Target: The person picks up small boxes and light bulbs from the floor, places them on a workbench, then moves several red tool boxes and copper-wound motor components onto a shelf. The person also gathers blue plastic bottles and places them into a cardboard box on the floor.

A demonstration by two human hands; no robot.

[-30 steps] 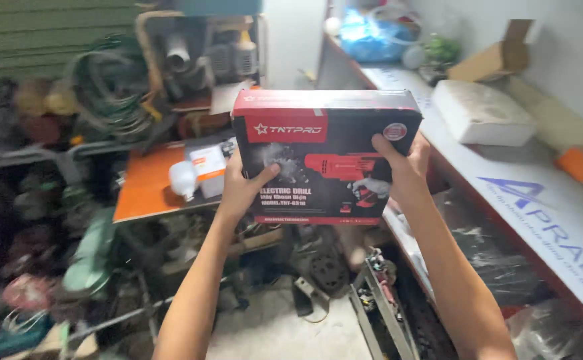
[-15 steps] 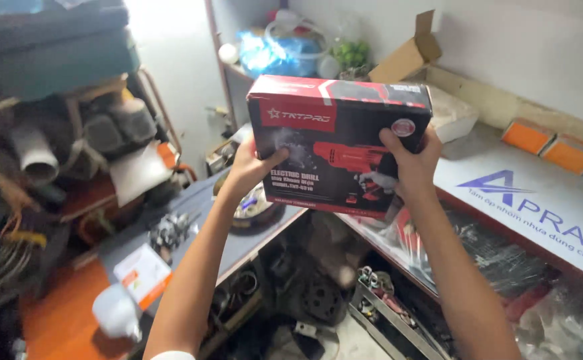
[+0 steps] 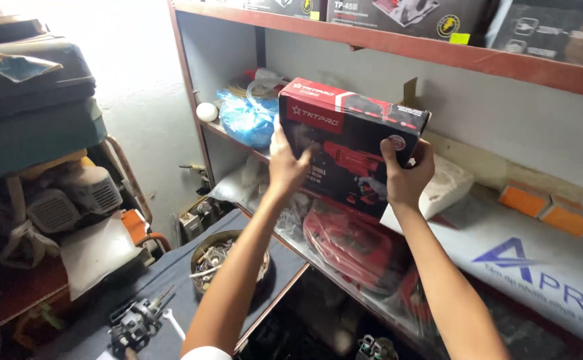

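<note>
I hold a red and black cardboard box (image 3: 345, 143) with a picture of an electric drill on its front, raised in front of a shelf. My left hand (image 3: 287, 162) grips its left edge. My right hand (image 3: 408, 175) grips its right lower corner, thumb on the front face. The box is tilted, its top leaning away from me, and hangs in the air above the lower shelf board (image 3: 505, 247).
An upper shelf (image 3: 398, 47) carries dark tool boxes. Behind the box lie a blue plastic bag (image 3: 248, 120), a white pad (image 3: 448, 183) and orange blocks (image 3: 545, 207). Below are red coiled cable (image 3: 355, 247), a round tin of screws (image 3: 218, 257) and stacked cases (image 3: 31, 100) at left.
The view has swung right and up from the cluttered floor towards the shelf. Both hands have carried the box up to shelf height, keeping their grip.
</note>
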